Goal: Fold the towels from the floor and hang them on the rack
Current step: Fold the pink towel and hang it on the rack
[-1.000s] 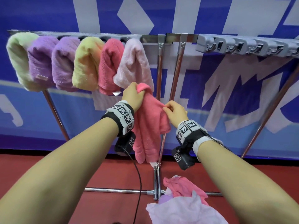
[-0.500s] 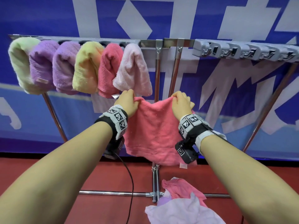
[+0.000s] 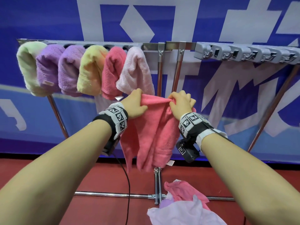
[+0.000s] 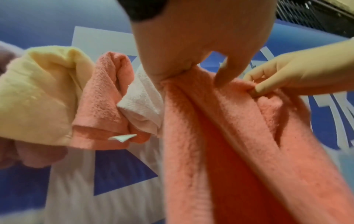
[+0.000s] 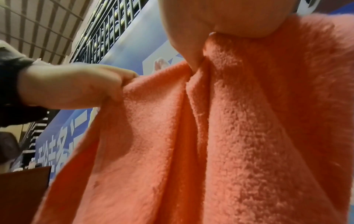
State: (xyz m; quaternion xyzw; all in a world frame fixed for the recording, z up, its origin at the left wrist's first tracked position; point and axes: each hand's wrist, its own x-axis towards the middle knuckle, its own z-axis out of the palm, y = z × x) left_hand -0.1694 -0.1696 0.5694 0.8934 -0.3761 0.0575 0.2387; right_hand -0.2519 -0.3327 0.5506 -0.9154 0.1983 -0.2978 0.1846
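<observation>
A coral-pink towel (image 3: pixel 152 133) hangs in loose folds between both hands, below the rack's rail (image 3: pixel 151 45). My left hand (image 3: pixel 135 103) pinches its top left edge. My right hand (image 3: pixel 180 103) grips the top right edge, bunching the cloth. The left wrist view shows the same towel (image 4: pixel 239 136) pinched under my left hand (image 4: pixel 184 71), with the right hand (image 4: pixel 268 84) beside it. From the right wrist, the towel (image 5: pixel 210 136) fills the frame and the left hand (image 5: pixel 107 87) holds its edge. Several folded towels (image 3: pixel 90 70) hang on the rail's left half.
Grey clips (image 3: pixel 243 53) line the rack's right half. The rack's centre posts (image 3: pixel 159 73) stand just behind the held towel. A pile of pink and lilac towels (image 3: pixel 183 207) lies on the red floor by the base bar (image 3: pixel 113 194). A blue banner hangs behind.
The towel was spread flat between the hands half a second ago; now the hands have come closer together and it sags in vertical folds. The view has tilted slightly up.
</observation>
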